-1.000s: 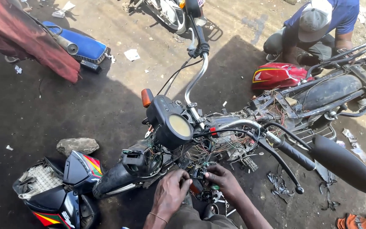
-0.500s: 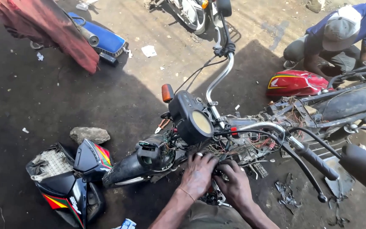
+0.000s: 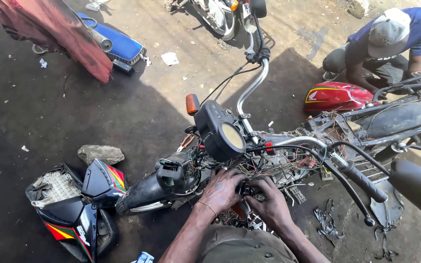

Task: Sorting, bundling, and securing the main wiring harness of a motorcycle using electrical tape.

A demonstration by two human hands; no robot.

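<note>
A stripped motorcycle stands in front of me, with its speedometer housing (image 3: 220, 132), chrome handlebar (image 3: 252, 87) and a tangle of coloured wires (image 3: 283, 165) laid bare at the steering head. My left hand (image 3: 221, 189) rests on the wiring just below the speedometer, fingers curled into it. My right hand (image 3: 268, 204) is pressed in beside it, fingers bent around a small dark part among the wires. What exactly each hand grips is hidden by the fingers.
A black fairing with red and yellow stripes (image 3: 81, 209) lies on the ground at the left beside a stone (image 3: 100, 154). A red fuel tank (image 3: 334, 96) sits by a crouching person in a blue shirt (image 3: 391, 41). A blue seat (image 3: 118, 44) lies far left.
My view has shifted so the motorcycle sits further right and closer. Both hands have stayed at the wiring below the speedometer, moving slightly nearer each other.
</note>
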